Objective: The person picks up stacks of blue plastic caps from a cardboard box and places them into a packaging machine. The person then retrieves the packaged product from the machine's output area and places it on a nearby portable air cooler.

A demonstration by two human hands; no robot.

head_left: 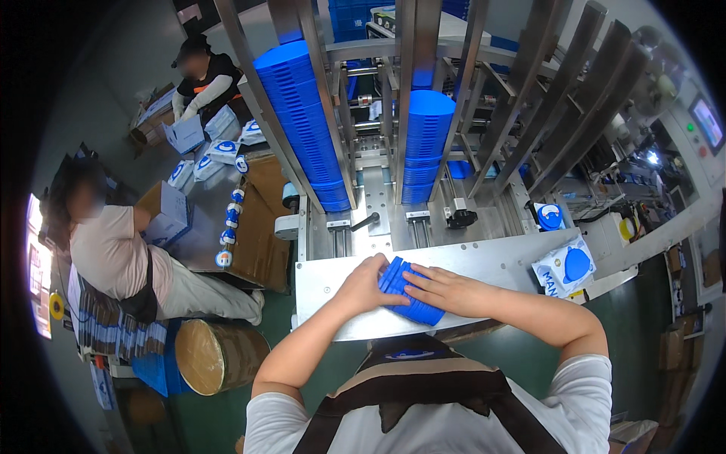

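Observation:
A short stack of blue plastic lids (417,309) lies tilted on its side on the metal ledge in front of me. My left hand (364,286) clasps the stack's left end, thumb along the near side and fingers at the far side. Over the right part of the stack, my right hand (454,292) is laid with its fingers together, holding the lids from above and the right. Beyond my hands, a tall column of blue lids (299,113) leans in the left metal guide rails, and a shorter column (428,147) fills the middle rails.
On the ledge (484,265) to the right lies a white packet with a blue lid (567,265). A black knob (461,219) sticks out behind it. Two people work at a table with cartons (168,216) at the left. A brown drum (219,356) stands on the floor.

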